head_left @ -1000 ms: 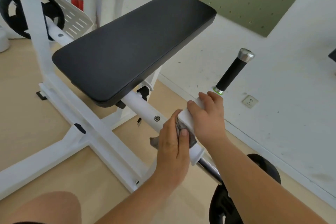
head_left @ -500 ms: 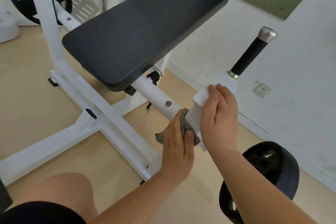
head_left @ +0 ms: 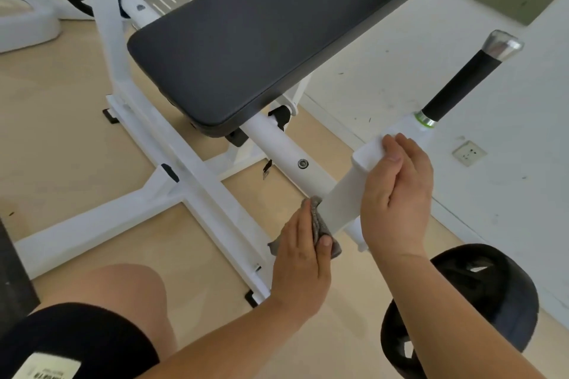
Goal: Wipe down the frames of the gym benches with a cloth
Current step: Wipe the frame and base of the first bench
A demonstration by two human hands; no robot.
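The left hand [head_left: 300,258] grasps a grey cloth [head_left: 318,221], thumb on its near face, and presses it against the left side of the white upright bracket [head_left: 341,197] of the bench frame, just where the round white tube [head_left: 286,151] meets it. The right hand [head_left: 397,197] lies along the bracket's right side with fingers straight and reaching its top edge (it steadies the bracket and clasps nothing). A black padded seat [head_left: 261,40] sits above the tube on the far left. A black-gripped handle [head_left: 462,86] rises to the far right of the bracket. A black weight plate [head_left: 480,292] hangs near right, under the right forearm. A wall socket [head_left: 468,153] shows on the right.
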